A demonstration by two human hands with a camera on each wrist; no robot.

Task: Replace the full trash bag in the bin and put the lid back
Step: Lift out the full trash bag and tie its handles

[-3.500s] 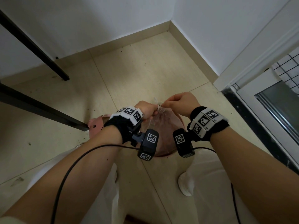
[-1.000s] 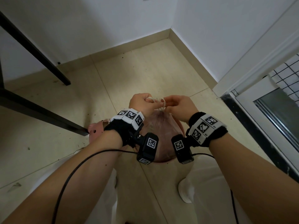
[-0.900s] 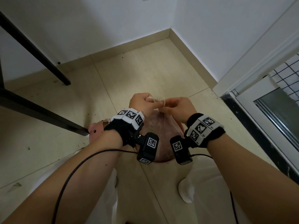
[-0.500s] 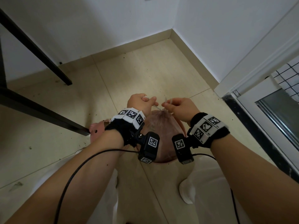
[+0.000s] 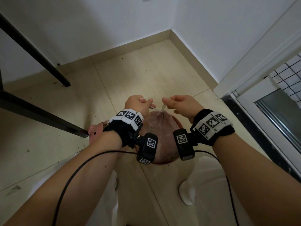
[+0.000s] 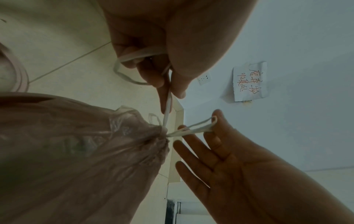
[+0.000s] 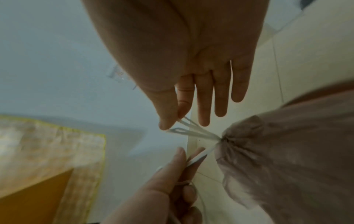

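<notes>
We've got the pink trash bag [image 5: 160,126] sitting upright in the bin [image 5: 176,122] on the tiled floor [image 5: 146,70], neck gathered at the top and pointing up. Drawstring [image 6: 167,106] runs out of the cinched neck in two directions, its long axis roughly left-right across the head view. Our left hand [image 5: 138,104] has fingers curled round one strand, with thumb and forefinger pinching it near the neck and a slack loop trailing behind the fingers. Our right hand [image 5: 181,103] pinches the other loop between thumb and index tip; its remaining fingers are straight and spread. Hands are near each other but apart, either side of the neck. The pink lid [image 5: 95,130] lies on the floor left of the bin, beside a black table leg [image 5: 48,118].
</notes>
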